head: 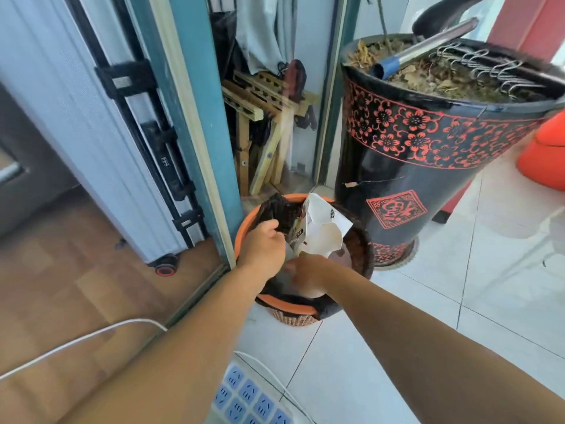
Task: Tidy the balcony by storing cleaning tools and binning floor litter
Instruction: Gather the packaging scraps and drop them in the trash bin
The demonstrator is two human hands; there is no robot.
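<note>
The white carton (pixel 321 237) is being pushed into the orange bin (pixel 244 228) near the door frame. The black liner (pixel 275 209) is pinched by the left hand (pixel 264 243); the right hand (pixel 305 272) grips litter, which should be pressed well down

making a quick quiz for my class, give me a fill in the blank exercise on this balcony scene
1. The left hand grips the ____ bag lining the orange bin.
2. White paper litter sticks up from the ____.
3. The metal tube lies across the tall black and ____ planter.
4. The floor tiles under the bin are ____.

Missing words: black; bin; red; white
</note>
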